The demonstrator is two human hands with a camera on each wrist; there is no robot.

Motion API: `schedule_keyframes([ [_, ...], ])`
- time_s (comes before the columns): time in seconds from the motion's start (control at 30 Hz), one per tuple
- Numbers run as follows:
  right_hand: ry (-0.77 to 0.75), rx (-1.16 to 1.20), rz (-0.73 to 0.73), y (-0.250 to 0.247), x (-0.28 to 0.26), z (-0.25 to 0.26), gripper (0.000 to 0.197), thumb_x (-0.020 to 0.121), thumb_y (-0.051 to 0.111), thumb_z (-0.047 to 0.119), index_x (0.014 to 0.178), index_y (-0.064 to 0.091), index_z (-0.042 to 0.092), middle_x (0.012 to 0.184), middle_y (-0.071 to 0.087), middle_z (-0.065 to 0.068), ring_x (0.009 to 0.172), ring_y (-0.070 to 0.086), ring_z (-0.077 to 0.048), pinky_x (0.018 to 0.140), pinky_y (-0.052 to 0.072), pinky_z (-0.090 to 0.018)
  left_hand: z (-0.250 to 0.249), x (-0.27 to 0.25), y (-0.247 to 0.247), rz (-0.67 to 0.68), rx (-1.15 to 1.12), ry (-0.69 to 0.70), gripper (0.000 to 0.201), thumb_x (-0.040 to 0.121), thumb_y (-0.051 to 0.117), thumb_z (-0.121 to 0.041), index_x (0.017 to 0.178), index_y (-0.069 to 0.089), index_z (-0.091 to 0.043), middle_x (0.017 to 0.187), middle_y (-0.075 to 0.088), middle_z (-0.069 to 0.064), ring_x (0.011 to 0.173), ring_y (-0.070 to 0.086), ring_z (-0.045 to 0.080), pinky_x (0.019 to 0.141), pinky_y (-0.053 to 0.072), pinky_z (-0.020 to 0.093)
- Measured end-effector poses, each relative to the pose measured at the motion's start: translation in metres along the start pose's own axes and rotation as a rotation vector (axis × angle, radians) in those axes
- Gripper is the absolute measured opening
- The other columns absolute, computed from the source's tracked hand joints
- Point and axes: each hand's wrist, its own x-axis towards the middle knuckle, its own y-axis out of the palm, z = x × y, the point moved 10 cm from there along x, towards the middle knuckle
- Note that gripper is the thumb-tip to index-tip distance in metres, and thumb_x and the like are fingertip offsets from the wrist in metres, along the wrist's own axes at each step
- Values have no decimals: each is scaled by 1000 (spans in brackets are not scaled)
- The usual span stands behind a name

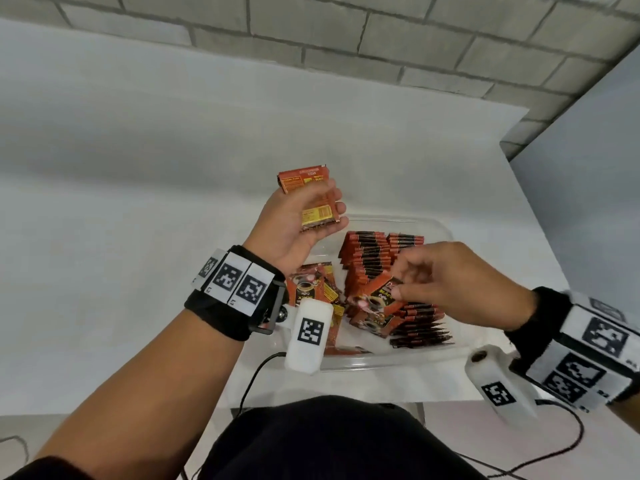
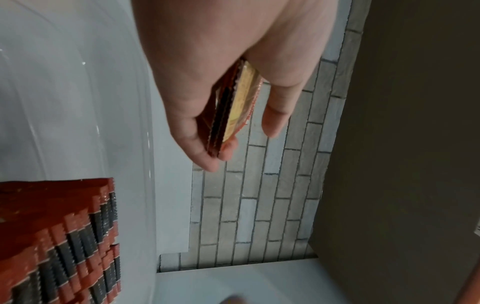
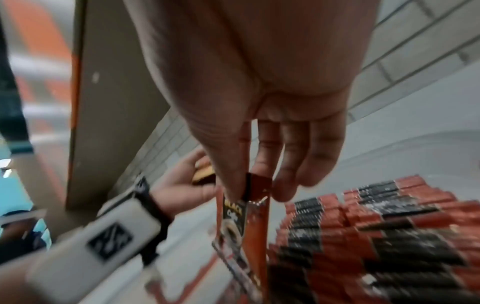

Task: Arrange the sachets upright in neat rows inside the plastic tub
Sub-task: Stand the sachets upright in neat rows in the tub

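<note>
A clear plastic tub [image 1: 437,226] sits on the white table and holds rows of upright red-and-black sachets [image 1: 369,261]. My left hand [image 1: 306,216] is raised over the tub's far left corner, palm up, gripping a small stack of sachets [image 1: 313,195], seen edge-on between the thumb and fingers [image 2: 231,107]. My right hand [image 1: 415,271] hovers over the rows and pinches one sachet [image 1: 377,306] by its top edge, so it hangs down [image 3: 244,230] beside the upright rows [image 3: 376,236]. Loose sachets [image 1: 311,289] lie flat in the tub's left part.
The white table [image 1: 138,202] stretches left of and beyond the tub. A grey brick wall [image 1: 346,36] stands behind it. Black cables [image 1: 256,375] run off the near edge past my dark-clothed lap [image 1: 329,441]. A tall grey panel [image 1: 588,150] stands to the right.
</note>
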Motion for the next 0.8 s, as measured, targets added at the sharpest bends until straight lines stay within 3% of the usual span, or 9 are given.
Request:
schedule_keyframes([
  [0.07, -8, -256, 91, 19, -3, -1, 21, 79, 76, 27, 69, 58, 30, 66, 62, 14, 66, 57, 5, 74, 34, -27, 0, 1, 2, 16, 4, -7, 7, 90, 59, -11, 94, 61, -16, 78, 65, 5, 68, 64, 18, 73, 58, 35],
  [0.13, 0, -472, 145, 33, -4, -1, 17, 82, 71, 31, 73, 57, 28, 74, 62, 14, 75, 57, 1, 74, 28, -31, 2, 2, 4, 29, 3, -14, 8, 90, 59, -12, 96, 61, -16, 79, 64, 5, 69, 64, 18, 74, 57, 35],
  [0.2, -16, -610, 155, 41, -1, 0, 15, 85, 66, 30, 75, 55, 26, 77, 60, 11, 80, 58, -9, 77, 35, -35, 4, 2, 4, 37, 3, -18, 9, 90, 59, -12, 97, 61, -17, 80, 65, 4, 70, 65, 17, 74, 57, 35],
  [0.27, -41, -673, 188, 51, 1, 0, 26, 85, 61, 26, 67, 43, 25, 75, 57, 8, 76, 56, -16, 68, 42, -32, 7, 2, 4, 40, 2, -24, 9, 90, 59, -12, 97, 61, -17, 80, 65, 4, 71, 65, 18, 73, 57, 35],
  [0.33, -69, -748, 228, 60, 4, -2, 32, 86, 57, 23, 64, 34, 23, 78, 56, 2, 75, 55, -21, 60, 41, -32, 9, 1, 3, 38, -2, -31, 9, 89, 60, -11, 96, 62, -17, 81, 65, 5, 72, 65, 18, 71, 57, 35],
  [0.53, -87, -906, 277, 74, 9, -1, 8, 87, 49, 15, 80, 47, 14, 87, 63, -5, 72, 56, -25, 59, 39, -29, 9, 0, 2, 39, -7, -35, 7, 89, 61, -10, 93, 62, -15, 79, 65, 5, 72, 65, 18, 70, 58, 35],
  [0.8, -43, -927, 321, 82, 9, -8, 13, 88, 47, 14, 92, 59, 12, 89, 66, -6, 77, 63, -27, 61, 43, -28, 9, 0, 0, 37, -6, -38, 9, 88, 62, -10, 97, 62, -14, 80, 66, 5, 72, 66, 18, 71, 58, 35],
])
